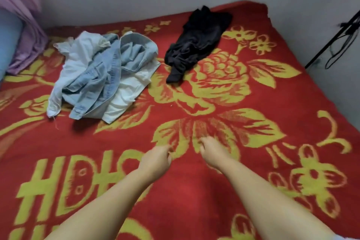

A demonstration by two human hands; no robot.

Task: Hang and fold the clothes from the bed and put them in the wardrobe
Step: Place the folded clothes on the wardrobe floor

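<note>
Left hand: here's the left hand [155, 159], stretched out at about 6 o'clock in the head view, fingers curled under into a loose fist. It holds nothing, and whether the knuckles touch the cover I can't tell.

Right hand: just beside it, a shade toward 5 o'clock, the right hand [209, 150] is out over the cover too, fingers bent downward and gripping nothing. The two hands sit near each other but apart.

Forearms: both bare forearms run in from the bottom edge, converging toward the hands.

Bed cover: under everything lies the red woven blanket with yellow flower and letter patterns [194, 200], and both hands hover over a yellow leaf motif close to the middle of it.

Pale clothes heap: now up to 10 o'clock, well apart from the hands, there's a crumpled pile of light blue denim and white cotton garments [103, 76], the denim bunched on top with white cloth spilling out at its near and left edges. How many pieces make up the pile is not clear.

Dark garment: further on, at roughly 12 o'clock, a black crumpled soft fabric garment [196, 45] lies by itself near the far edge, one narrow end trailing toward the centre. It's near the pale heap but not touching it.

Far left corner: at 9 to 10 o'clock, a lilac pleated curtain [27, 25] drapes down onto the blanket's edge.
</note>
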